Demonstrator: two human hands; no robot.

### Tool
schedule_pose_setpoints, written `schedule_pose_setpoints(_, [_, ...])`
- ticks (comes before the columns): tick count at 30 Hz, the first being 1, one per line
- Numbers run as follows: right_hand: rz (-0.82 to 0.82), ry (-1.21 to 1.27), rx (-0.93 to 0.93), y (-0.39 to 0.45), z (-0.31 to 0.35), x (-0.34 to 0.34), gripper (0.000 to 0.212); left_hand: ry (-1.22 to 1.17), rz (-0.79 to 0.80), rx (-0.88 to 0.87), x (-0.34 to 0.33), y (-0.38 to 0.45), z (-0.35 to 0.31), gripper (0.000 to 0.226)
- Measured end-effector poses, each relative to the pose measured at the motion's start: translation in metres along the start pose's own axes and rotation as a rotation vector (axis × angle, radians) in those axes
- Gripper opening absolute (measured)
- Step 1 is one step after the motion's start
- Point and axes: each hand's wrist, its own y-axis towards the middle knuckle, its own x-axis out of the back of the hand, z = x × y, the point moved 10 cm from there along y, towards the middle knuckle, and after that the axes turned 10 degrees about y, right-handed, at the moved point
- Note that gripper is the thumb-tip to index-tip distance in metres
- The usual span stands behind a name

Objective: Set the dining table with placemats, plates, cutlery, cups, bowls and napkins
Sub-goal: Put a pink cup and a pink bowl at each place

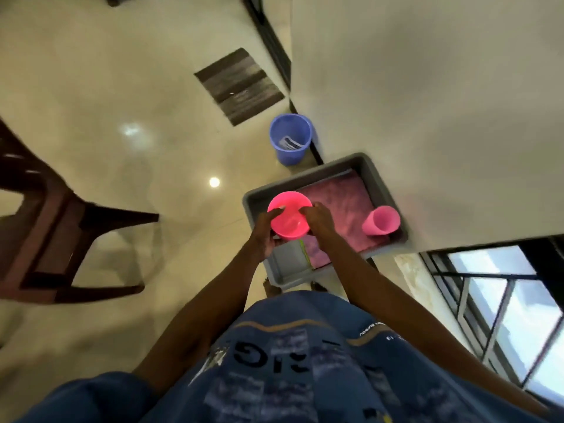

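Observation:
I hold a bright pink bowl [289,219] with both hands over a grey plastic tub [370,169] that stands on the floor by the wall. My left hand [267,230] grips the bowl's left side. My right hand [317,218] grips its right rim. A pink cup [381,220] stands in the tub's right part on a folded purple-pink cloth [338,203]. A pale sheet with a green edge [293,257] lies at the tub's near end.
A blue bucket [290,138] stands on the floor beyond the tub. A dark striped mat [239,85] lies farther off. A dark wooden chair [61,221] is at the left. A white wall [427,102] and a window [503,309] are at the right.

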Motion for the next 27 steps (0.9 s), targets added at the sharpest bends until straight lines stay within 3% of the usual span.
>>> schedule_pose_setpoints(2, [0.082,-0.021,0.006,-0.011,-0.002,-0.016,0.038,-0.061,-0.045,-0.034,0.015,-0.018,0.005,0.070])
schedule_pose_setpoints(4, [0.160,-0.076,0.006,-0.024,-0.001,-0.028,0.043,-0.122,-0.105,-0.041,0.027,-0.034,0.014,0.074])
schedule_pose_setpoints(8, [0.304,-0.188,0.042,-0.050,-0.001,-0.055,0.038,-0.251,-0.226,-0.082,0.049,-0.060,0.037,0.046])
schedule_pose_setpoints(14, [0.475,-0.358,0.049,-0.088,-0.032,-0.100,0.041,-0.384,-0.409,-0.073,0.089,-0.103,0.086,0.026])
schedule_pose_setpoints(18, [0.506,-0.427,0.065,-0.098,-0.046,-0.107,0.031,-0.421,-0.434,-0.067,0.096,-0.112,0.108,0.040])
schedule_pose_setpoints(27, [0.470,-0.428,0.083,-0.095,-0.040,-0.126,0.039,-0.338,-0.362,-0.093,0.117,-0.111,0.088,0.053])
